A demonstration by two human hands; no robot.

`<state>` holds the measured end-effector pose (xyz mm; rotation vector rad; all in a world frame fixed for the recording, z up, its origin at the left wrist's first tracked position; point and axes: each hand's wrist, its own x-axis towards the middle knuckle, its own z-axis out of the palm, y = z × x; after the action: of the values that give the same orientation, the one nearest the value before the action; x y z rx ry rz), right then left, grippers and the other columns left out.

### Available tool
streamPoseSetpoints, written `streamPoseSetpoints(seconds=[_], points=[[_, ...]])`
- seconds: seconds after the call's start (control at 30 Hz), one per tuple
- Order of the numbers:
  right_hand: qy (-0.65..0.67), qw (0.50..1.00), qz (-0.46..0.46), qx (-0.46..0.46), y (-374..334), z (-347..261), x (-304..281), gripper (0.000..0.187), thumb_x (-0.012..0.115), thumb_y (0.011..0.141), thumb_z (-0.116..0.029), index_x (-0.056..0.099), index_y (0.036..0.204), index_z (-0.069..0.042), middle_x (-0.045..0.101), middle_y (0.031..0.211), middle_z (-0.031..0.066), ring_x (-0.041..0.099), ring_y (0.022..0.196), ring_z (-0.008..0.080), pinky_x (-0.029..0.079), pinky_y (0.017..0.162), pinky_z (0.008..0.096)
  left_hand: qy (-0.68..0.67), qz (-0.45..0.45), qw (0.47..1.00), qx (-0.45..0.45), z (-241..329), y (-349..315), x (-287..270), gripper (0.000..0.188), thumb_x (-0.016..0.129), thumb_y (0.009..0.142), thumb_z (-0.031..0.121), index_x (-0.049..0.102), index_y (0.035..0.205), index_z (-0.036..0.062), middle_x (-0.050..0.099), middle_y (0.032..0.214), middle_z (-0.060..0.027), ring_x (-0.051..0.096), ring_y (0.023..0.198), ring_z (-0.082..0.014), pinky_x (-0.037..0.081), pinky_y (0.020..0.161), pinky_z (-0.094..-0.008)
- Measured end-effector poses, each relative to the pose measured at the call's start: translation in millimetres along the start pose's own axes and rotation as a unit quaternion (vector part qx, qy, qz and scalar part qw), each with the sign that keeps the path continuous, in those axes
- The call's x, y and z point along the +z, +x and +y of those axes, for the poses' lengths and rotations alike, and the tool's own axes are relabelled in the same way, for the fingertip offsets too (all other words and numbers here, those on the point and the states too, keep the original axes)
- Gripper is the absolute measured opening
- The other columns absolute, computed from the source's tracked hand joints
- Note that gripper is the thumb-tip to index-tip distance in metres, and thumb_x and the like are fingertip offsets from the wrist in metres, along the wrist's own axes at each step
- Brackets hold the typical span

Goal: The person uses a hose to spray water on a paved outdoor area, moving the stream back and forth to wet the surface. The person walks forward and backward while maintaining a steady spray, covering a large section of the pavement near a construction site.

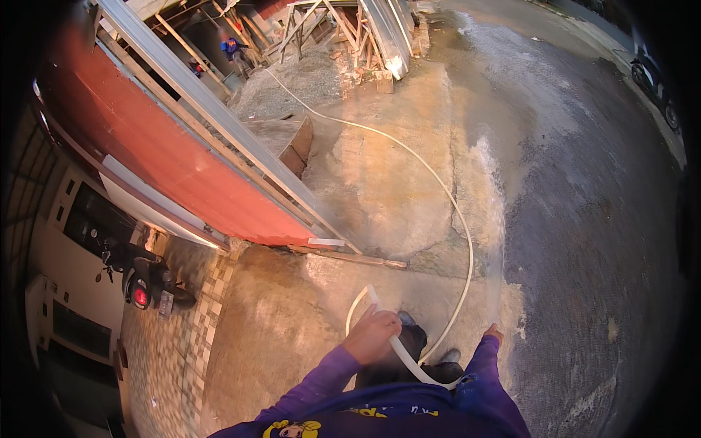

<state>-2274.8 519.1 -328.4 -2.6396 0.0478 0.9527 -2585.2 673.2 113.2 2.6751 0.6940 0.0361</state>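
My left hand (372, 334) is closed around a pale, flexible hose (406, 358) in front of my body. Part of the hose loops up beside that hand, and another part bends down toward my right sleeve. My right hand (493, 334) is held out to the right, its fingers curled. A thin, whitish spray of water (496, 255) runs away from it over the pavement. The hose end at this hand is mostly hidden by the hand and sleeve. Beyond my shoes (450, 356), the hose curves across the ground to the far building site.
A red panel fence (182, 175) with a metal rail slants along the left. Behind it, a parked motorcycle (150, 281) stands on tiles. A person (234, 50) is by the gravel (299, 80) and timber frames far off. Wet asphalt road (584, 255) lies right; another motorcycle (657, 84) stands at its edge.
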Motion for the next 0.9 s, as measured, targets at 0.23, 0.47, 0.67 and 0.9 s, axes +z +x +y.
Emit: streamPoseSetpoints(seconds=[0.23,0.47,0.67,0.9], points=[[-0.002,1.000,-0.012,-0.011,2,8,4,0.061,0.038,0.104,-0.055,0.071,0.130,-0.011,0.067,0.129,0.0322,0.068,0.119,0.0467,0.052,0.103,0.0551,-0.009,-0.001,1.000,-0.001,7,3,-12,0.025,0.079,0.080,0.006,0.068,0.102,0.0112,0.070,0.122,-0.0066,0.061,0.131,-0.0316,0.036,0.119,-0.0609],[0.086,0.995,0.034,0.022,-44,-25,-26,0.064,0.049,0.098,-0.055,0.080,0.109,-0.001,0.075,0.115,0.0294,0.072,0.111,0.0435,0.054,0.102,0.0508,-0.012,0.002,1.000,-0.010,10,7,-13,0.026,0.080,0.077,0.002,0.065,0.096,0.0113,0.071,0.119,-0.0071,0.063,0.129,-0.0329,0.037,0.118,-0.0594],[0.124,0.992,0.026,0.019,-55,-31,-33,0.064,0.050,0.097,-0.058,0.083,0.108,-0.004,0.075,0.116,0.0273,0.073,0.110,0.0432,0.054,0.102,0.0514,-0.005,0.008,1.000,-0.005,10,8,-17,0.025,0.080,0.075,0.002,0.065,0.093,0.0105,0.072,0.118,-0.0078,0.063,0.128,-0.0336,0.038,0.117,-0.0565],[0.128,0.991,0.049,-0.006,-56,-48,-35,0.060,0.052,0.098,-0.055,0.081,0.113,-0.005,0.076,0.115,0.0258,0.072,0.113,0.0412,0.053,0.104,0.0492,-0.010,0.009,1.000,0.003,8,7,-17,0.025,0.080,0.074,0.001,0.065,0.093,0.0098,0.072,0.117,-0.0082,0.063,0.128,-0.0346,0.038,0.116,-0.0561]])
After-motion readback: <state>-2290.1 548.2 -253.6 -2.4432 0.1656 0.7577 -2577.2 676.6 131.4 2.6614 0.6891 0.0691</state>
